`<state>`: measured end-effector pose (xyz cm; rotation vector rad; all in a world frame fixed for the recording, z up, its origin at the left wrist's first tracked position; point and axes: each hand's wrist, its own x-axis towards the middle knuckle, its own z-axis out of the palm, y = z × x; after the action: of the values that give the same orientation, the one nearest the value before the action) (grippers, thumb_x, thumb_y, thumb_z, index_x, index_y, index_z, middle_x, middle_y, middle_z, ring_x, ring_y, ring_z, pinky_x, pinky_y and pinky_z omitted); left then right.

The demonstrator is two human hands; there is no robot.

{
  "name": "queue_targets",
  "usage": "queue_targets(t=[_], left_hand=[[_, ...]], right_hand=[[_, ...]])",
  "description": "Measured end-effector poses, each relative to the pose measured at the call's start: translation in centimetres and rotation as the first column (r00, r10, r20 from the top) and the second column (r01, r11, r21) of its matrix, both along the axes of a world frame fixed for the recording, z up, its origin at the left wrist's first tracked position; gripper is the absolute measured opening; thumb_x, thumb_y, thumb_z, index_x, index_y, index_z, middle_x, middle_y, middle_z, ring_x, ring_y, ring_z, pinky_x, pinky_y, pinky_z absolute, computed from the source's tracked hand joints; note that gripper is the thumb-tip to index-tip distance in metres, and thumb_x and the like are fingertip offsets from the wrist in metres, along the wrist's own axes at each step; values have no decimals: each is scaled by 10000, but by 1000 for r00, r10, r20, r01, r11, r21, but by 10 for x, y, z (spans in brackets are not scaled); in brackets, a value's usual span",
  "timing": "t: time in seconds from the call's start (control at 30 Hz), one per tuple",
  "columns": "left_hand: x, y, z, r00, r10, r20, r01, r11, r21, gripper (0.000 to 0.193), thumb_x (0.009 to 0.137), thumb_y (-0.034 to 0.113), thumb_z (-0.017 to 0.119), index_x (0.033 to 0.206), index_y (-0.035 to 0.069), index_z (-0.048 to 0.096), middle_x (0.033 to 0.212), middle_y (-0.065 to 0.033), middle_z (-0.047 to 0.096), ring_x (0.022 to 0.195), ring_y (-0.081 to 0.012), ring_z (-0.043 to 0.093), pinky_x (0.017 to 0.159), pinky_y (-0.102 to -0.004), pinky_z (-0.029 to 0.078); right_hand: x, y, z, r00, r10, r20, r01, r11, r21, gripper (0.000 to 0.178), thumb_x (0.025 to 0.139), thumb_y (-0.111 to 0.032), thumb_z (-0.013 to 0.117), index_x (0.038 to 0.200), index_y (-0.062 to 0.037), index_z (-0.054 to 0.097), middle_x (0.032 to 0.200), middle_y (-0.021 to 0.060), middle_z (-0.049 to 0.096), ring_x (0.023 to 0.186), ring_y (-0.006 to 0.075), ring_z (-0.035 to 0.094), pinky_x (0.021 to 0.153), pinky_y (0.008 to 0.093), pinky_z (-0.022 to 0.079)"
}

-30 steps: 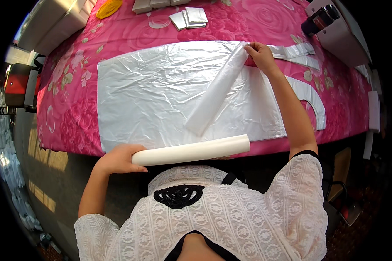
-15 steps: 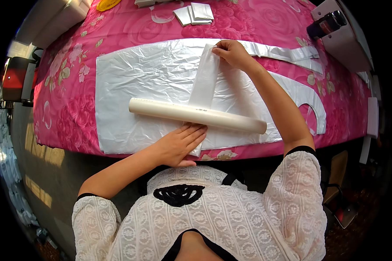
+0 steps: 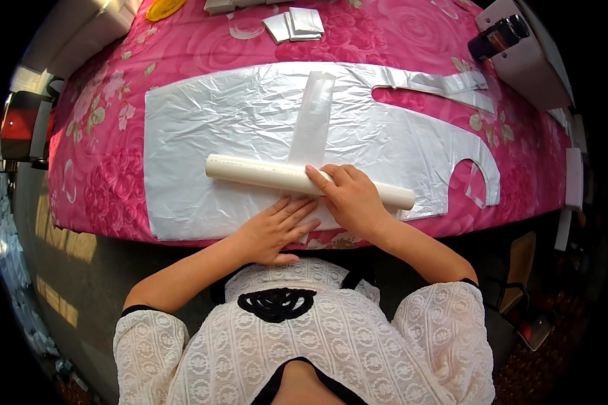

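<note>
A thin white plastic apron [image 3: 203, 128] lies flat and creased, its neck and tie parts toward the right. Across it rests a smooth white pipe [image 3: 257, 171]. A narrow translucent plastic strip [image 3: 311, 118] runs from the apron's far side down to the pipe, where it passes out of sight. My right hand [image 3: 351, 199] is closed over the pipe, right of its middle, thumb and fingers on its top. Just on the near side of the pipe, my left hand [image 3: 277, 229] lies flat with its fingers stretched out on the plastic by the table's front edge.
The table wears a pink floral cloth [image 3: 115, 182]. Several small folded silvery-white packets [image 3: 294, 25] lie at the back. A dark bottle [image 3: 498, 38] leans by a pale box [image 3: 530, 74] at the far right; another pale box [image 3: 91, 34] and a yellow object [image 3: 163, 8] are far left.
My right hand has let go of the strip's far end and come down toward me onto the pipe. The strip now lies on the apron. My left hand has stayed nearly in place.
</note>
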<state>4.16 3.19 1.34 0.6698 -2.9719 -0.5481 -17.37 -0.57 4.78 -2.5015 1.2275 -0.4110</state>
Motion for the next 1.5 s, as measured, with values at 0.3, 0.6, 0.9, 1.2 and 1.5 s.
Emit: queue_targets(t=[0.3, 0.6, 0.9, 1.2, 1.5], left_hand=[[0, -18, 9, 994, -21, -105, 33, 992, 121, 805, 749, 504, 550, 1355, 36, 300, 1439, -167, 223, 1339, -308, 201, 1077, -448, 158], [-24, 27, -13, 991, 134, -11, -133, 970, -203, 585, 759, 225, 510, 1303, 49, 388, 1383, -172, 325, 1289, -294, 302, 1062, -454, 205], [-23, 38, -18, 987, 157, -30, -160, 953, -258, 492, 834, 184, 402, 1312, 72, 387, 1410, -132, 307, 1317, -269, 270, 1062, -433, 200], [2, 31, -5, 979, 72, -190, -78, 997, -23, 448, 811, 122, 457, 1243, 2, 447, 1341, -139, 395, 1261, -250, 361, 1032, -399, 310], [9, 9, 5, 820, 74, -568, -23, 995, 97, 366, 740, 91, 589, 1095, 12, 555, 1197, -131, 534, 1121, -269, 511, 948, -381, 421]], right_hand=[[-124, -44, -1, 773, -635, -5, 634, 772, -58, 516, 763, -88, 602, 1263, -102, 477, 1060, 109, 564, 922, 284, 529, 808, 364, 437], [-16, 6, 2, 993, 83, 84, -85, 996, 24, 555, 680, -64, 654, 1213, -119, 510, 1113, 63, 563, 1015, 262, 517, 871, 375, 412], [11, -121, -18, 995, 93, 24, -84, 965, -248, 491, 740, -86, 627, 1213, -143, 508, 1101, 45, 569, 1021, 226, 514, 896, 357, 386], [12, -93, -5, 964, 225, 142, -215, 973, -84, 495, 709, 20, 578, 1192, -64, 508, 1227, 115, 490, 1153, 310, 434, 961, 383, 385], [9, 3, -20, 940, 301, 159, -308, 951, 24, 456, 671, -84, 603, 1121, -35, 544, 1248, 120, 481, 1181, 282, 435, 962, 375, 387]])
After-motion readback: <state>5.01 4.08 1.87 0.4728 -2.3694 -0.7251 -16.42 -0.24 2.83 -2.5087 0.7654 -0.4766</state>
